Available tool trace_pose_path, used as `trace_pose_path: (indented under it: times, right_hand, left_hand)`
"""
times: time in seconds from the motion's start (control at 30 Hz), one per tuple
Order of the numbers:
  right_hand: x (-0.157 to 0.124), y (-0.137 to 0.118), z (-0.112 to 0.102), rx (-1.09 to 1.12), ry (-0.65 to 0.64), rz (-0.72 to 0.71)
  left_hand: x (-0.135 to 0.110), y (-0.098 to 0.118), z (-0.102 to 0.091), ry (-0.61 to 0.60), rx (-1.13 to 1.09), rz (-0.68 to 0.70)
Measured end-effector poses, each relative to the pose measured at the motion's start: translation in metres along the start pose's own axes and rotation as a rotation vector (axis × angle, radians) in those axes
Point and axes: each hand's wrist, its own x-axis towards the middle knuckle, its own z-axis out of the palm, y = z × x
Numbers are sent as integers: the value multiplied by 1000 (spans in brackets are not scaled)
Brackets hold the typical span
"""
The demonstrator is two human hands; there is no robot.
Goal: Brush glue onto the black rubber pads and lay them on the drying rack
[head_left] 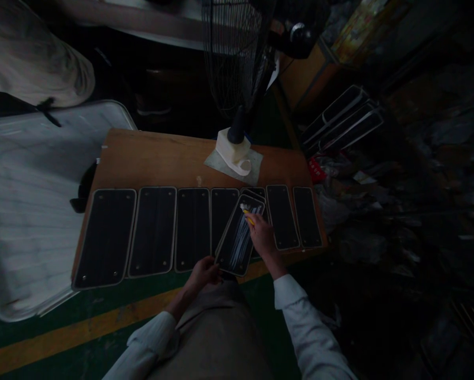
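Observation:
My left hand (203, 274) grips the near end of a dark rounded panel (237, 240) that lies tilted over the row of panels. Over that panel's far half, my right hand (261, 235) is closed on a small yellow-handled tool (248, 215) whose tip touches the surface. Pale streaks show on the panel. Several similar dark panels (153, 231) with light rims lie side by side on a low wooden board (161, 158).
A white jug with a dark nozzle (234, 149) stands on a grey sheet at the board's far edge. Behind it is a fan's wire cage (232, 53). More panels (341, 119) lean at the right. A pale striped sack (27, 211) fills the left.

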Motion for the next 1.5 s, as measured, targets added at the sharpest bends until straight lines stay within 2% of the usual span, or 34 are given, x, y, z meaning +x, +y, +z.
trace_pose_path:
  times: [0.07,0.23,0.33,0.43,0.5,0.57,0.67,0.8,0.9,1.03,1.13,1.23,1.3,1.4,1.5]
  right_hand:
    - [-24,-7,6,-9,-65,-19]
    - [-114,-39,7,103,-212,-74]
    - [-140,-52,-3,254,-250,-30]
    - [-130,-42,-10,352,-153,51]
    - [-117,-27,-11,317,-66,98]
    - [-113,-15,-10,255,-40,116]
    - [-130,-15,-12,212,-120,104]
    - [-155,-25,-28,283,-215,122]
    - [-139,-16,-39,323,-157,159]
    - [-111,5,-36,284,-29,148]
    - [-121,2,-33,280,-125,132]
    - [-143,-8,-42,377,-196,178]
    - [-150,-8,-55,483,-129,259]
    - [-144,3,-78,591,80,374]
    - [-130,16,-93,601,250,419]
  left_hand:
    - [0,2,0,0,-2,-3]
    - [-2,6,0,-9,-7,-22]
    - [-4,7,-2,-32,-2,-8]
    - [-7,9,-3,-63,6,-6]
    - [-8,10,-3,-72,6,-15]
    - [-10,11,-3,-75,2,-17]
    - [-11,11,-2,-70,6,-15]
    - [-8,7,-3,-53,24,-8]
    - [-4,2,-4,-52,22,-13]
    - [-3,1,-4,-55,18,-10]
    - [-8,6,-1,-54,-10,-13]
    - [-14,13,5,-42,-41,5]
    - [-19,20,8,-68,-47,48]
    - [-30,39,10,-132,-26,135]
    - [-44,67,0,-153,15,229]
